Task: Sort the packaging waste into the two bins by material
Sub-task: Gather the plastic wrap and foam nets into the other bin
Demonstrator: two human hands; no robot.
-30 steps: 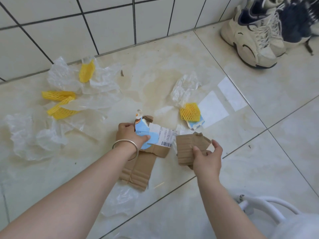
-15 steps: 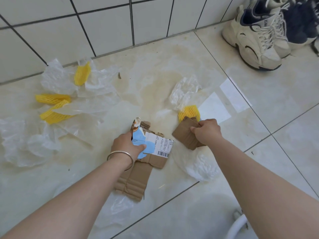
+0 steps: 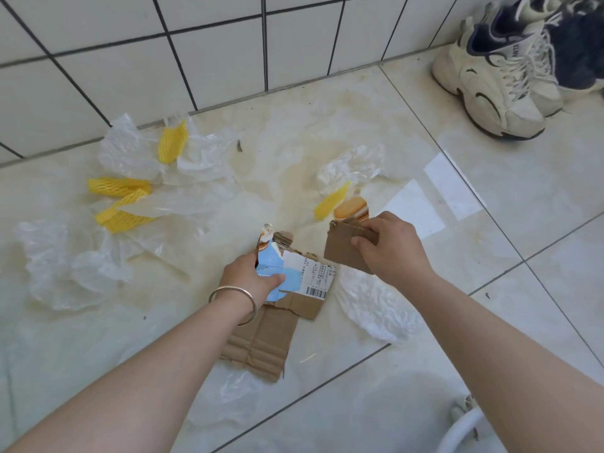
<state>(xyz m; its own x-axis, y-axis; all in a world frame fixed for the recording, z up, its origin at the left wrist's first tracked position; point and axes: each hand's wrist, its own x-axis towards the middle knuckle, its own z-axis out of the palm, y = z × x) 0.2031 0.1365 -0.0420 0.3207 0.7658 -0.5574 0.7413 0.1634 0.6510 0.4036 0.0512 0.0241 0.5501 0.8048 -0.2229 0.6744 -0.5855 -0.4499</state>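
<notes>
My left hand (image 3: 253,279) grips a torn cardboard piece (image 3: 287,289) with blue print and a barcode label, lying over a plain corrugated strip (image 3: 261,348) on the floor. My right hand (image 3: 390,245) holds a small brown cardboard scrap (image 3: 343,251) just above the floor, together with a printed piece showing a biscuit picture (image 3: 351,207). A yellow foam net (image 3: 331,201) lies just beyond that hand, beside crumpled clear plastic (image 3: 353,168). No bin is in view.
A heap of clear plastic film (image 3: 137,197) with several yellow foam nets (image 3: 119,186) lies at the left near the tiled wall. White plastic (image 3: 376,308) lies under my right forearm. Sneakers (image 3: 496,70) stand at the top right. A white curved object (image 3: 464,429) shows at the bottom right.
My right hand moved forward with the brown scrap to the yellow net and lifted the biscuit-printed piece; the net tipped aside. The left hand stayed on the blue cardboard.
</notes>
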